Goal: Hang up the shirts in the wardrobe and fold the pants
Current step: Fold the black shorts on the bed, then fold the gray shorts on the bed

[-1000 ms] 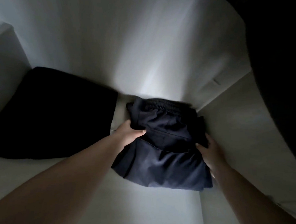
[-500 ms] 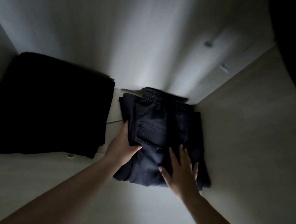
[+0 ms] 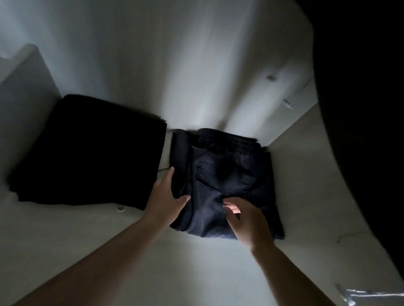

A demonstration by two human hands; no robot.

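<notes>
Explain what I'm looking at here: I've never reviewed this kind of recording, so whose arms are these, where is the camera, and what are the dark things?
There is no machine: a person works with bare hands, and the single picture comes from a wide-angle camera worn on their head, looking forward and down into a dim, pale wardrobe compartment. Both forearms reach in from the bottom edge. On the shelf lies a pair of folded dark pants, elastic waistband toward the back wall, a pocket facing up. The left hand has a grip on the pants' left edge, thumb on top. The right hand is over the near part of the pants with fingers relaxed; whether it touches the fabric I cannot tell. To the left, apart from the pants, lies a black folded garment, too dark to identify.
</notes>
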